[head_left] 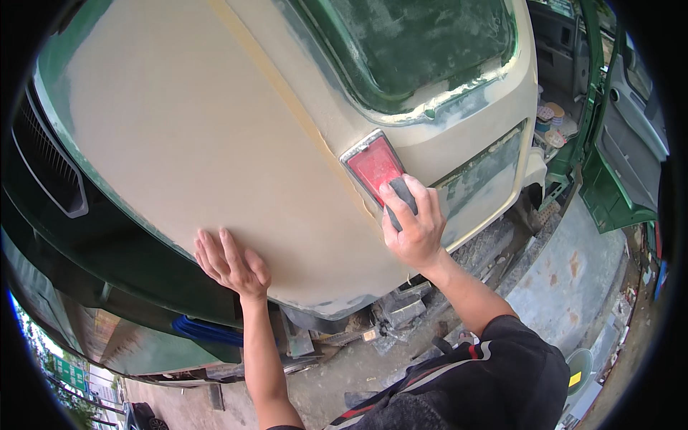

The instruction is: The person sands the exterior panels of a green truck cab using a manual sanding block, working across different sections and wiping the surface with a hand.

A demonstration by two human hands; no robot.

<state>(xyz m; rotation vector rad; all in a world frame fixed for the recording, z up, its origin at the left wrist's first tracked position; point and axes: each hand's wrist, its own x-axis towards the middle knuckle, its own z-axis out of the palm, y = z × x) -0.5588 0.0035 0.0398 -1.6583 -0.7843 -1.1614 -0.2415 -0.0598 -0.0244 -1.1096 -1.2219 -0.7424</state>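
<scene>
My right hand [416, 226] grips the dark knob of a red sanding block [373, 166] with a grey rim. The block lies against a large beige, filler-coated vehicle panel [193, 122], beside a strip of masking tape [276, 79] that runs diagonally down it. Part of the block is covered by my fingers. Lower on the panel, near its edge, my left hand [233, 265] rests flat with its fingers stretched out and holds nothing.
A green-framed window opening [423, 50] with patchy filler lies above the block. At the right an open green door [623, 165] stands out. Sanding discs [550, 115] sit in the doorway. Scraps [405, 312] litter the ground below, and a bucket [579, 369] stands lower right.
</scene>
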